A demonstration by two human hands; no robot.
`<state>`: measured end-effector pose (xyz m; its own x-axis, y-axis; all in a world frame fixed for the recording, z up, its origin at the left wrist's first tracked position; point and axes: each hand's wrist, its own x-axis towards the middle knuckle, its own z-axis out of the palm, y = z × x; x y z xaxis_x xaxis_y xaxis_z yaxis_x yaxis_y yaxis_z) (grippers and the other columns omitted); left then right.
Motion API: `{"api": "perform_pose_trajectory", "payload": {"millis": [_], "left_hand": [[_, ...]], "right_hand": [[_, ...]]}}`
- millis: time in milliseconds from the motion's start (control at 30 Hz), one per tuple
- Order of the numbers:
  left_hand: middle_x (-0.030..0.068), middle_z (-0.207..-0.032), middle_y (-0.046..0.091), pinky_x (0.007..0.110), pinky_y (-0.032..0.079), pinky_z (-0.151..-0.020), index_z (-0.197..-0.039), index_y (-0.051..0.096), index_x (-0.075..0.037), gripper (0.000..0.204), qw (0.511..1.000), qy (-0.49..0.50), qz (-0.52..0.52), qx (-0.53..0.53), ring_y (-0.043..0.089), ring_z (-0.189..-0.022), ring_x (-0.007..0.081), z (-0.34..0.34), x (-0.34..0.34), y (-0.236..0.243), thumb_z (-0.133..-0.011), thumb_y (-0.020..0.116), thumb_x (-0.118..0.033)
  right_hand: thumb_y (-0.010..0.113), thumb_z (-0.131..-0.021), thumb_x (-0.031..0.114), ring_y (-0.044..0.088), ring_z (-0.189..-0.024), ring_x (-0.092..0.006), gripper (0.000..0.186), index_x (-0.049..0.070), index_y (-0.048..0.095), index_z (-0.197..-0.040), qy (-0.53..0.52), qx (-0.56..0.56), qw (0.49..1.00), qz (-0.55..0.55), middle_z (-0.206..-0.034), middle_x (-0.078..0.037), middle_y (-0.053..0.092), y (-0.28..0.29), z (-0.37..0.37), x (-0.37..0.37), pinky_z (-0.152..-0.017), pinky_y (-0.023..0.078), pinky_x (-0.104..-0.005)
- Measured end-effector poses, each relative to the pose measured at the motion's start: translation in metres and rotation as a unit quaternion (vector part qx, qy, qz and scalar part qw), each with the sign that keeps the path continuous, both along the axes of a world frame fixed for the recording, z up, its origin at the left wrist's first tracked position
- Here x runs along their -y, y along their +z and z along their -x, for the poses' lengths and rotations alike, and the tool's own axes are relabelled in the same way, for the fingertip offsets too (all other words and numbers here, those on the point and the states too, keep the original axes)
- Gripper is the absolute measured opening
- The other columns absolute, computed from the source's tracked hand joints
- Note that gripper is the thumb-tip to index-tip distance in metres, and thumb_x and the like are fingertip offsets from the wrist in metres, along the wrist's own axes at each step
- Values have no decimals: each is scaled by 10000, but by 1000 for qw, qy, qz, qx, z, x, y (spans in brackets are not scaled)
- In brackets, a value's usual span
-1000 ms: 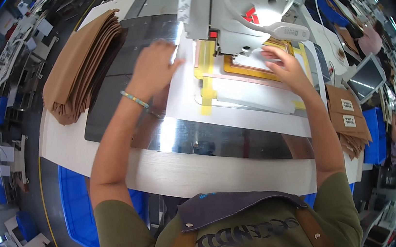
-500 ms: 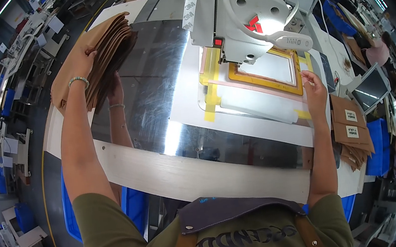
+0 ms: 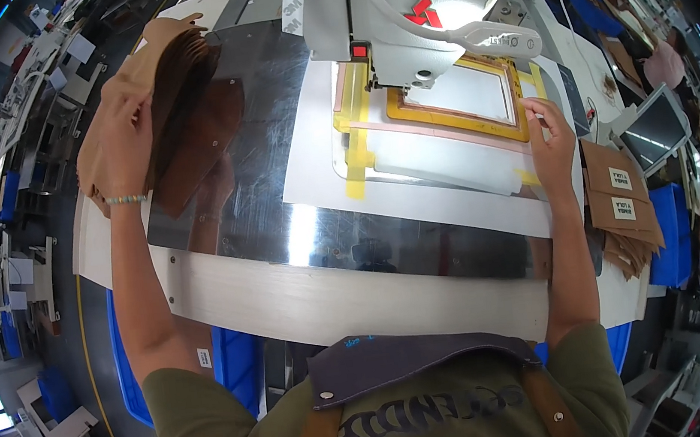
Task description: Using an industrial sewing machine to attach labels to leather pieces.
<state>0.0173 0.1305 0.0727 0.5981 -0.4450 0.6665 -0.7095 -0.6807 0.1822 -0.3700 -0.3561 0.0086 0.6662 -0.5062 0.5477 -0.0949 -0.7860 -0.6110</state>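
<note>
My left hand (image 3: 125,127) is at a thick pile of brown sheets (image 3: 167,54) at the far left, thumb and fingers pinched together on the top sheet. The pile is bent, its far edge curling up, and I cannot tell whether it is leather or cloth. To the right, my right hand (image 3: 549,128) has its fingers curled in, the tips at the right edge of a yellow frame (image 3: 453,119). That frame has a pale rectangular window and lies beneath the head of a white sewing machine (image 3: 399,44), on a taped clear template (image 3: 439,169).
A shiny metal plate (image 3: 250,135) spans the worktop, with a pale front edge (image 3: 358,291). Brown labelled pieces (image 3: 618,188) lie at the right, near a blue bin (image 3: 670,225) and a screen (image 3: 659,127). More blue bins (image 3: 237,361) stand below the worktop.
My left hand has turned, its fingers now pinched on the pile's top sheet, whose far edge curls more. My right hand stays at the yellow frame. The whole view has shifted slightly.
</note>
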Motion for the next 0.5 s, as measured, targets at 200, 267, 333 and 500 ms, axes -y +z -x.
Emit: {"api": "perform_pose_trajectory", "payload": {"millis": [200,267,333,500], "left_hand": [[97,-947,681,397,568,-760,-1081,779,-14,162,978,-165,-126,-23,688,-884,288,132,-2,-49,-926,732,-20],[83,-947,675,389,573,-763,-1109,776,-15,208,968,-194,-155,-35,687,-900,277,149,-7,-57,-906,730,-7],[68,-1000,695,382,580,-772,-1165,757,-9,287,967,-169,-188,-1,689,-934,267,159,-9,-64,-880,725,7],[84,-1044,718,397,581,-790,-1176,745,-4,294,979,-122,-162,16,691,-959,280,175,-38,-61,-882,730,10]], "right_hand": [[782,-947,112,694,-1109,-286,281,53,759,-1221,228,-59,957,167,-1237,-101,742,35,-33,-87,-943,563,-402],[813,-908,143,693,-1063,-277,319,75,758,-1215,299,-83,917,252,-1262,-80,732,39,-46,-121,-922,566,-405],[808,-884,149,680,-1029,-226,330,49,749,-1193,332,-55,892,301,-1215,-69,720,29,-64,-144,-840,555,-369],[782,-879,115,665,-966,-184,219,73,723,-1085,290,-70,853,428,-1070,-43,684,3,-109,-171,-719,506,-321]]}}
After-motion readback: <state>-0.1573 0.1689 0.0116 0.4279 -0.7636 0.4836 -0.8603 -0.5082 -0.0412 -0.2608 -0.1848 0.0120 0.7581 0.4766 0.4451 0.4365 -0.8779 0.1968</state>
